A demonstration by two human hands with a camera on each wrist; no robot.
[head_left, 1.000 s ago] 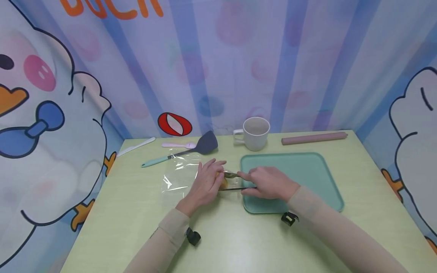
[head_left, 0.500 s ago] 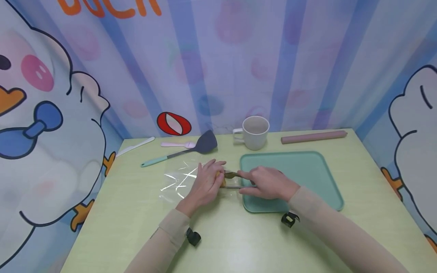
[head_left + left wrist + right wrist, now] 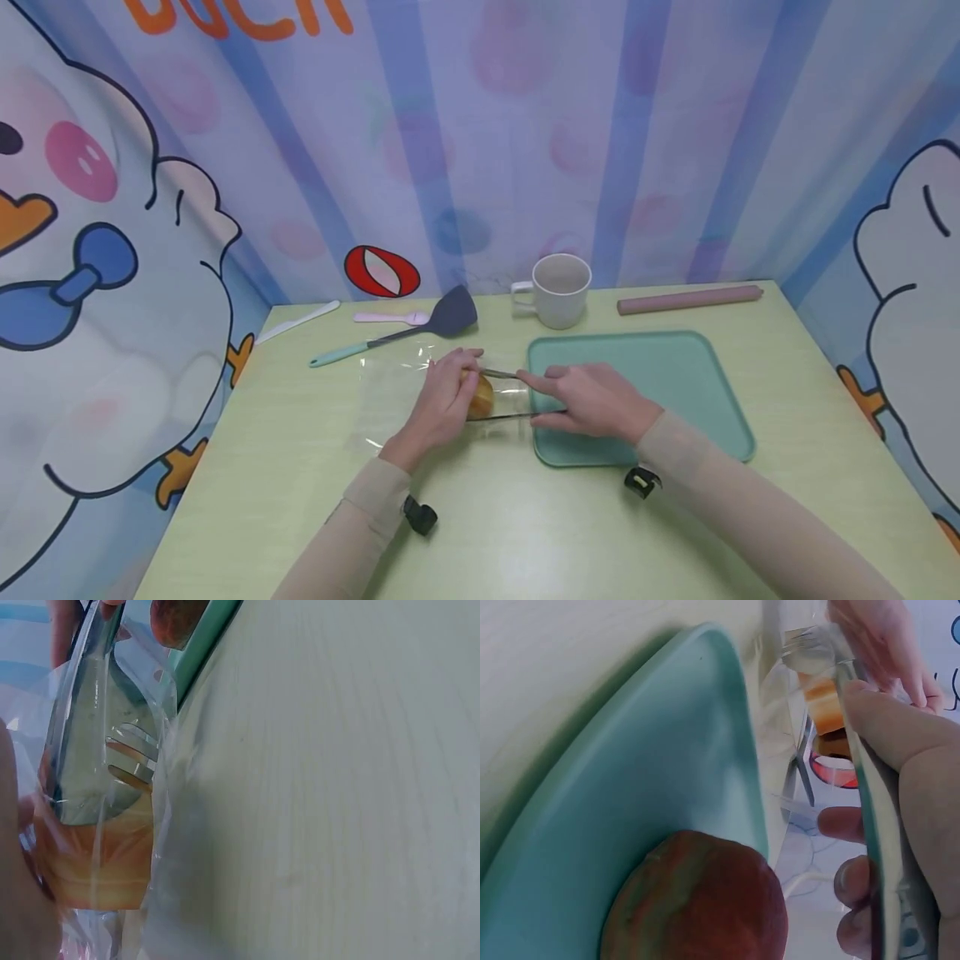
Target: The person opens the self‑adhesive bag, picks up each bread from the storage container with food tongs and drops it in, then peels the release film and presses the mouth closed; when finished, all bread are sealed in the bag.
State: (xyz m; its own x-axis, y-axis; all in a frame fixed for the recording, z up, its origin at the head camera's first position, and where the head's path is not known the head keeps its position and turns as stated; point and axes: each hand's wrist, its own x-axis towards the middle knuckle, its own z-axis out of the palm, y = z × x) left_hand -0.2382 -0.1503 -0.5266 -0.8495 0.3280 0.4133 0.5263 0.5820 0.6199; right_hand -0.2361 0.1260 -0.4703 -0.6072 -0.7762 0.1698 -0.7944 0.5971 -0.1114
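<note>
While tongs straddled the bread, a hand lay over its far end

As the right hand (image 3: 596, 400) gripped the metal tongs (image 3: 79, 765), its forefinger stretched along one arm, the bread (image 3: 481, 402) lay just ahead of it, between the two tips. One tip was a broad flat blade, the other a fork. Whether they pinched the bread could not be told. Clear film from the bag (image 3: 386, 408) covered both the bread and the tongs' ends.

On the side away from the tongs, the left hand (image 3: 441, 400) rested over the bread and bag, hiding part of both; whether its fingers held on could not be told.

Just beside the bag sat a green tray (image 3: 693, 392), partly beneath the right hand. A round brown bun (image 3: 701, 907) lay on it, hidden by that hand and arm in the head view. Behind the bag were a spatula (image 3: 453, 313), a pink utensil (image 3: 390, 318) and a white knife (image 3: 300, 322). A mug (image 3: 562, 293) stood behind the gap between bag and tray, with a pink rod (image 3: 690, 300) beyond the tray.
</note>
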